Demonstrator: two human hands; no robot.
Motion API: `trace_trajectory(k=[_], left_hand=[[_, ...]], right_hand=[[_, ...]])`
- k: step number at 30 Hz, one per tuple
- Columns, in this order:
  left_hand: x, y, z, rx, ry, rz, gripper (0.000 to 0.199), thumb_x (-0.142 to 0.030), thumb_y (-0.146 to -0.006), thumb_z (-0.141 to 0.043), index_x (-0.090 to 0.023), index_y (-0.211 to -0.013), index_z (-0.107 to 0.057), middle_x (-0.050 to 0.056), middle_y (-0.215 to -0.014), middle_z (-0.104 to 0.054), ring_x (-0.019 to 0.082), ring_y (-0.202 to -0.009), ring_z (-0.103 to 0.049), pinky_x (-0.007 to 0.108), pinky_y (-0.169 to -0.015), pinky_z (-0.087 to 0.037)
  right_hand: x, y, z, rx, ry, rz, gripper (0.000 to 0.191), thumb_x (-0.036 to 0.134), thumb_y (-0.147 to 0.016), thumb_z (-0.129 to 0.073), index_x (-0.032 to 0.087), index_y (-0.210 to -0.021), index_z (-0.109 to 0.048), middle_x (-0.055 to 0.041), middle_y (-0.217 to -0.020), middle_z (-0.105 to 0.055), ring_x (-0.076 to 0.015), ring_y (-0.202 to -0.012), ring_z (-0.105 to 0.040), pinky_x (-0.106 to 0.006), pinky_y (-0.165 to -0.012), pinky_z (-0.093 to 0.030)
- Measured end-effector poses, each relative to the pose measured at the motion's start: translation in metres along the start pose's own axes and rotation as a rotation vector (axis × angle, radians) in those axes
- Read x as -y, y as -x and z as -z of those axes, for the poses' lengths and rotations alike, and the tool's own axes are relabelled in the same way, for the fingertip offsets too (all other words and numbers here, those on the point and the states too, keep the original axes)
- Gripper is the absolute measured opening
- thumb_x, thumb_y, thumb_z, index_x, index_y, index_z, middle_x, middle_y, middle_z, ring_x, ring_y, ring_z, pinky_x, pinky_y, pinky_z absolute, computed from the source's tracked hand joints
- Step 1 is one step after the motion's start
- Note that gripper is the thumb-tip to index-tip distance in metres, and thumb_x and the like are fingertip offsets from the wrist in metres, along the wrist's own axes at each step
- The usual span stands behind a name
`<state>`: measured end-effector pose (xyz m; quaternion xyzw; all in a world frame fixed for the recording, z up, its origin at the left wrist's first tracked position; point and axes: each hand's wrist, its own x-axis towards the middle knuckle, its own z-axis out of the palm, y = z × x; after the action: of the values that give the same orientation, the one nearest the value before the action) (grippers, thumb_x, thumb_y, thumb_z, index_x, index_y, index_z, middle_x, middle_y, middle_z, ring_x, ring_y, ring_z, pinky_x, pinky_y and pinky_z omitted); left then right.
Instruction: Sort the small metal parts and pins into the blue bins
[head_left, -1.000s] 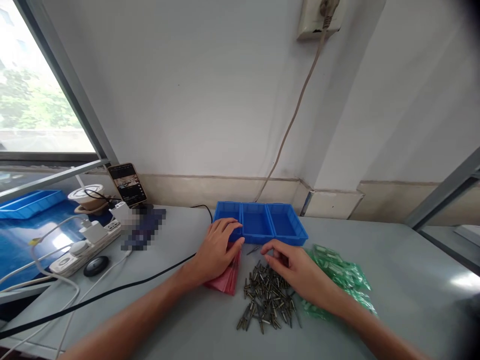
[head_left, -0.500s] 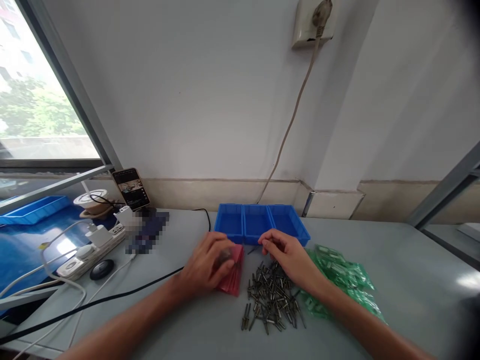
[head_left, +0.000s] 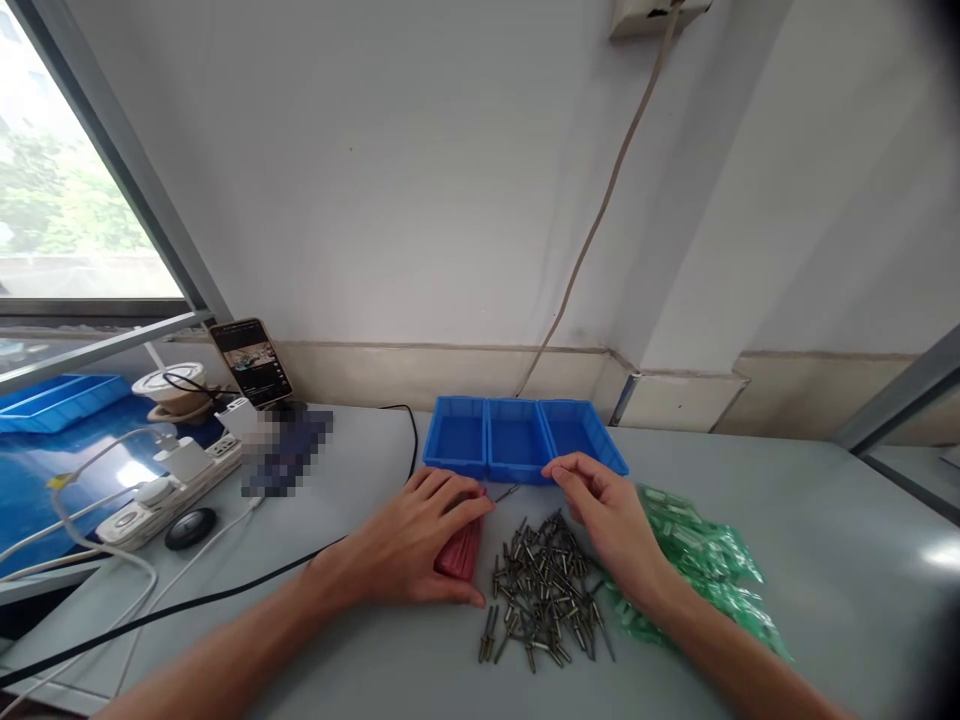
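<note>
Red packets (head_left: 460, 550) lie clasped in left grip (head_left: 409, 538); right grip (head_left: 611, 510) unclear; phone (head_left: 251, 362) text unreadable

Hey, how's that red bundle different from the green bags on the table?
Place: the red bundle is left of the metal pile, while the green bags are right of it.
Cover: the left hand lies over much of the red bundle; most of the green bags show.
Spread: the red bundle looks compact, the green bags looser and wider.
Both lie on the grey table.
</note>
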<state>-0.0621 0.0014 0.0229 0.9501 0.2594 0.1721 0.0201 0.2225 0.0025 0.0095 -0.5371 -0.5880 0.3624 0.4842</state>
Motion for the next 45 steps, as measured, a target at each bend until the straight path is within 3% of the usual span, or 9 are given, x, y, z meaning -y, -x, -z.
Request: trace_trajectory(k=[6,11,22,28,33,39,42,45], left_hand=[[-0.002,0.002,-0.001,0.046,0.015,0.047,0.087,-0.073,-0.088,-0.074,-0.023,-0.154,-0.046,0.018,-0.153,-0.055,0.038,-0.138,-0.055,0.054,-0.115,-0.045],[0.003,0.003,-0.005,0.016,0.085,0.04,0.093,-0.072,-0.084,-0.079,-0.022,-0.152,-0.04,0.018,-0.153,-0.057,0.036,-0.143,-0.055,0.05,-0.119,-0.045],[0.003,0.003,-0.012,-0.041,0.106,0.022,0.082,-0.065,-0.089,-0.079,-0.022,-0.149,-0.044,0.018,-0.149,-0.061,0.033,-0.143,-0.056,0.047,-0.12,-0.045],[0.003,0.003,-0.014,-0.047,0.05,-0.002,0.073,-0.065,-0.09,-0.077,-0.021,-0.144,-0.054,0.019,-0.148,-0.06,0.036,-0.138,-0.058,0.051,-0.116,-0.046],[0.0,0.003,-0.017,-0.061,0.029,0.025,0.083,-0.072,-0.089,-0.075,-0.02,-0.15,-0.052,0.019,-0.146,-0.061,0.038,-0.139,-0.056,0.057,-0.122,-0.038],[-0.002,0.002,-0.018,-0.088,0.051,0.042,0.088,-0.076,-0.088,-0.073,-0.022,-0.153,-0.048,0.018,-0.148,-0.061,0.036,-0.14,-0.056,0.053,-0.12,-0.042],[-0.001,0.004,-0.013,-0.137,0.092,0.032,0.093,-0.082,-0.088,-0.066,-0.021,-0.155,-0.047,0.018,-0.15,-0.06,0.036,-0.142,-0.054,0.053,-0.122,-0.041],[0.001,0.007,-0.01,-0.286,0.108,0.105,0.073,-0.077,-0.102,-0.045,-0.023,-0.149,-0.053,0.016,-0.151,-0.059,0.035,-0.147,-0.048,0.054,-0.125,-0.036]], right_hand=[[0.001,0.009,-0.001,0.108,0.021,0.017,0.032,0.051,-0.101,-0.06,0.022,-0.094,-0.072,0.004,-0.068,-0.047,-0.0156,-0.062,-0.037,-0.029,-0.058,-0.029],[-0.005,0.011,-0.004,0.161,0.054,0.052,0.029,0.048,-0.103,-0.057,0.023,-0.097,-0.071,0.0024,-0.073,-0.054,-0.017,-0.067,-0.044,-0.03,-0.061,-0.034],[-0.004,0.016,-0.01,0.208,0.122,0.085,0.029,0.046,-0.106,-0.054,0.023,-0.097,-0.069,0.005,-0.068,-0.047,-0.0163,-0.064,-0.042,-0.029,-0.06,-0.033],[-0.006,0.019,-0.01,0.251,0.217,0.12,0.027,0.043,-0.108,-0.052,0.025,-0.098,-0.069,0.005,-0.066,-0.047,-0.0172,-0.063,-0.042,-0.03,-0.06,-0.032],[-0.004,0.021,-0.011,0.299,0.25,0.147,0.025,0.04,-0.108,-0.052,0.026,-0.098,-0.07,0.0042,-0.067,-0.053,-0.0178,-0.063,-0.045,-0.03,-0.061,-0.034],[-0.004,0.019,-0.012,0.289,0.288,0.159,0.024,0.038,-0.109,-0.052,0.026,-0.098,-0.069,0.0029,-0.07,-0.059,-0.0193,-0.065,-0.05,-0.031,-0.062,-0.037],[-0.003,0.018,-0.012,0.283,0.341,0.219,0.024,0.034,-0.109,-0.05,0.026,-0.096,-0.068,-0.0009,-0.08,-0.066,-0.0229,-0.077,-0.058,-0.034,-0.071,-0.044],[-0.002,0.018,-0.011,0.266,0.386,0.311,0.023,0.03,-0.109,-0.049,0.025,-0.1,-0.069,-0.0056,-0.095,-0.071,-0.0265,-0.092,-0.062,-0.04,-0.085,-0.048]])
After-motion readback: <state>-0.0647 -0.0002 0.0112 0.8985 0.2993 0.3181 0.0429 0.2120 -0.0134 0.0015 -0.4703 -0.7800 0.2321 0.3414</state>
